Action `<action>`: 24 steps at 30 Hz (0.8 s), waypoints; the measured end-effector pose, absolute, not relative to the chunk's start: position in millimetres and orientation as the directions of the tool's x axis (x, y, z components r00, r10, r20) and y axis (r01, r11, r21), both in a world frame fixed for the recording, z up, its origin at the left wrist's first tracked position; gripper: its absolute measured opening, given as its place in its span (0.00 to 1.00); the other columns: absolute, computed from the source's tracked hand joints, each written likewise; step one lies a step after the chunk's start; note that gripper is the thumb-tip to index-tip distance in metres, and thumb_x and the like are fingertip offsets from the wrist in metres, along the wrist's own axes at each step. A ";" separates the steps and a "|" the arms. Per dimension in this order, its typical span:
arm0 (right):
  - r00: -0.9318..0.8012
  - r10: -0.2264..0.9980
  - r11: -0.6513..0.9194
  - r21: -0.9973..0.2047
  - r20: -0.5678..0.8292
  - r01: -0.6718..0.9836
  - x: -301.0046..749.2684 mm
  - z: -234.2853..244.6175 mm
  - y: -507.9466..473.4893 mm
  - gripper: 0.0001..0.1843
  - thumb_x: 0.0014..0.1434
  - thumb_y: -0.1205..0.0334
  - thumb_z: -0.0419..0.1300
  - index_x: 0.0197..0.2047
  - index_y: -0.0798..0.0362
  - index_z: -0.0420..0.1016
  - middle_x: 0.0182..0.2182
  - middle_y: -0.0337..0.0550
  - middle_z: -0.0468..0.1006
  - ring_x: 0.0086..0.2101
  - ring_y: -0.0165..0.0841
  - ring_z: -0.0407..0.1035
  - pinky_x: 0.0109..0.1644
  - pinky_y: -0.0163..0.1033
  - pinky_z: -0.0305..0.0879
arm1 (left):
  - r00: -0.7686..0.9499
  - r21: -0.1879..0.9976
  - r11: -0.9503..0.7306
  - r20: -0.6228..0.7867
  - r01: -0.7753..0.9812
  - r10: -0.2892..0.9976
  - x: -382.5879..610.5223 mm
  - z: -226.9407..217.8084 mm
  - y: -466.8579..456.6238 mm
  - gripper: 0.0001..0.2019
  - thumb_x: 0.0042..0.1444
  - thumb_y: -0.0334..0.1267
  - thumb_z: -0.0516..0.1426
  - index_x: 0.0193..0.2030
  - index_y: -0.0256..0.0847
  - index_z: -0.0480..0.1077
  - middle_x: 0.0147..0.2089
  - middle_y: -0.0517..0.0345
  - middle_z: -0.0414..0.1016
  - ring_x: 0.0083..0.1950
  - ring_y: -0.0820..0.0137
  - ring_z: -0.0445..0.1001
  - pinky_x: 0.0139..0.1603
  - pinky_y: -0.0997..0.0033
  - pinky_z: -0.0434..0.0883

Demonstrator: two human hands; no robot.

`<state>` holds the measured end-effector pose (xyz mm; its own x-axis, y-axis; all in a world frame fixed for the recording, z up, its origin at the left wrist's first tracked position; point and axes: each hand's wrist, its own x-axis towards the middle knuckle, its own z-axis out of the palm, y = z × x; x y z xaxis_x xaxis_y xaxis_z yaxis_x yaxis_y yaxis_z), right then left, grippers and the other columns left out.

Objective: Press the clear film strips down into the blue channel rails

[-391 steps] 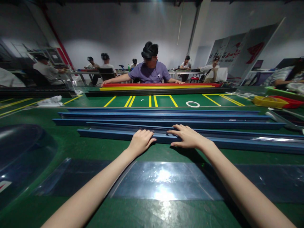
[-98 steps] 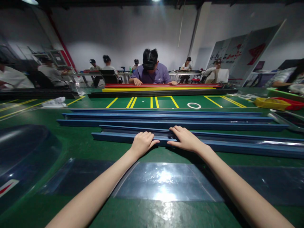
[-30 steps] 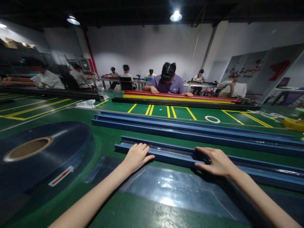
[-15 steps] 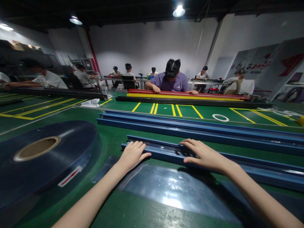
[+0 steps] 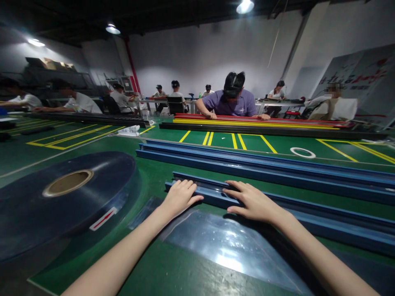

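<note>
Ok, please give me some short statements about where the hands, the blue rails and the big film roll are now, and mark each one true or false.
1. Both hands rest on the nearest blue rail. True.
2. The left hand is near that rail's left end. True.
3. The right hand holds the white ring. False: the ring lies far off on the green table.
4. The film roll stands to the person's right. False: it lies flat on the left.
5. Clear film is spread in front of the rail. True.

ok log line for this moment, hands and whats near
left hand: flat on blue rail | right hand: on same rail | film roll: left
</note>
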<state>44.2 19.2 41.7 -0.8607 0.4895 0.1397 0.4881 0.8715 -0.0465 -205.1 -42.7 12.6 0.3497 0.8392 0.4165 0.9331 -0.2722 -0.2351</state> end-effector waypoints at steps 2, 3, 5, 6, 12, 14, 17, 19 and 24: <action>-0.862 0.484 0.873 -0.016 0.153 0.487 44.1 39.9 18.9 0.34 0.54 0.38 0.44 0.55 0.52 0.63 0.56 0.56 0.60 0.49 0.45 0.61 0.50 0.50 0.58 | 0.349 -0.234 -0.272 0.418 0.934 0.839 -205.4 12.3 -42.0 0.20 0.57 0.53 0.45 0.32 0.38 0.65 0.36 0.54 0.71 0.38 0.65 0.68 0.36 0.68 0.60; -0.862 0.482 0.873 -0.006 0.158 0.487 44.0 39.5 18.8 0.34 0.54 0.38 0.44 0.55 0.52 0.64 0.56 0.56 0.60 0.49 0.45 0.61 0.50 0.50 0.58 | 0.348 -0.233 -0.272 0.416 0.934 0.840 -205.3 12.3 -41.8 0.20 0.57 0.53 0.45 0.32 0.38 0.65 0.35 0.54 0.71 0.38 0.65 0.68 0.36 0.68 0.60; -0.862 0.480 0.873 0.011 0.162 0.488 43.6 39.2 18.7 0.34 0.54 0.39 0.44 0.55 0.52 0.64 0.56 0.55 0.60 0.48 0.44 0.62 0.50 0.49 0.59 | 0.347 -0.233 -0.270 0.412 0.934 0.843 -205.0 12.5 -41.7 0.20 0.57 0.53 0.45 0.31 0.38 0.65 0.34 0.54 0.71 0.37 0.65 0.68 0.36 0.68 0.60; -0.862 0.481 0.872 0.017 0.162 0.490 43.4 39.2 18.6 0.34 0.54 0.39 0.43 0.55 0.52 0.64 0.56 0.55 0.60 0.48 0.44 0.62 0.50 0.49 0.59 | 0.347 -0.234 -0.270 0.410 0.934 0.843 -204.9 12.6 -41.8 0.20 0.57 0.53 0.45 0.31 0.38 0.65 0.34 0.54 0.71 0.37 0.65 0.68 0.36 0.68 0.60; -0.862 0.481 0.870 0.037 0.160 0.492 42.5 40.4 17.9 0.34 0.55 0.39 0.43 0.55 0.52 0.64 0.56 0.54 0.60 0.48 0.44 0.63 0.49 0.49 0.60 | 0.348 -0.221 -0.278 0.405 0.935 0.845 -205.5 11.5 -43.4 0.20 0.57 0.53 0.45 0.30 0.38 0.64 0.33 0.54 0.71 0.36 0.66 0.68 0.36 0.68 0.60; -0.862 0.480 0.870 0.039 0.163 0.491 42.2 40.7 17.5 0.33 0.55 0.39 0.43 0.55 0.52 0.64 0.55 0.54 0.61 0.47 0.43 0.63 0.48 0.48 0.60 | 0.349 -0.215 -0.282 0.407 0.935 0.844 -205.8 11.6 -43.1 0.20 0.57 0.53 0.45 0.31 0.38 0.64 0.34 0.54 0.71 0.37 0.65 0.68 0.36 0.68 0.60; -0.860 0.481 0.868 0.042 0.171 0.494 41.9 40.6 17.1 0.33 0.55 0.39 0.43 0.54 0.51 0.65 0.55 0.54 0.61 0.47 0.43 0.63 0.48 0.48 0.61 | 0.349 -0.211 -0.285 0.401 0.935 0.847 -205.9 12.2 -42.1 0.20 0.57 0.53 0.45 0.31 0.38 0.65 0.33 0.54 0.71 0.37 0.65 0.68 0.36 0.67 0.60; -0.858 0.486 0.865 0.047 0.169 0.499 41.7 40.4 16.9 0.33 0.55 0.40 0.42 0.54 0.52 0.65 0.55 0.54 0.61 0.48 0.43 0.63 0.48 0.49 0.61 | 0.347 -0.212 -0.284 0.392 0.935 0.852 -205.8 12.5 -41.5 0.20 0.57 0.53 0.44 0.30 0.38 0.64 0.33 0.55 0.70 0.36 0.65 0.68 0.35 0.67 0.60; -0.855 0.491 0.860 0.059 0.169 0.506 41.2 39.9 17.3 0.33 0.56 0.40 0.42 0.55 0.52 0.65 0.55 0.54 0.61 0.48 0.44 0.63 0.48 0.49 0.61 | 0.349 -0.223 -0.280 0.398 0.934 0.848 -206.0 12.1 -41.9 0.20 0.57 0.53 0.44 0.31 0.38 0.65 0.34 0.54 0.70 0.37 0.65 0.68 0.36 0.67 0.60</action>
<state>41.2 17.3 39.9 -0.8546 0.4911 0.1687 0.5060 0.8605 0.0588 -206.0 -41.9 12.1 0.3491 0.8484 0.3980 0.9338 -0.2797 -0.2230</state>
